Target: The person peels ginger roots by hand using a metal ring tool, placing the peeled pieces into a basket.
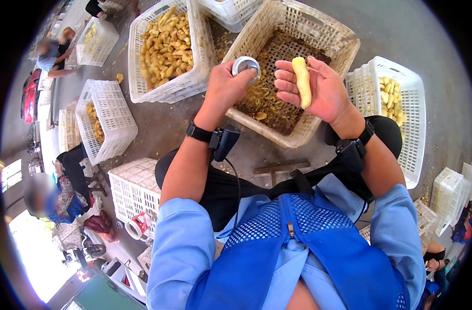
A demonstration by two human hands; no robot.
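My left hand (228, 85) is closed around a short, round metal can or ring (246, 67); its round end faces up, and I cannot make out whether it is hollow. On my right palm (324, 93) lies a long pale yellow peeled root (302, 82). The fingers of that hand are stretched out beneath it and the thumb stands apart. Both hands are over a dirty cream plastic crate (277, 135), whose slotted bottom is strewn with brown and yellow peelings (256, 106).
A white crate (135, 77) of yellow-brown roots stands at the far left. To the right, another white crate (414, 134) holds paler peeled pieces (391, 98). More crates (109, 121) stand left, with a red-and-white cup (138, 226) nearby. Other people (55, 54) sit farther off.
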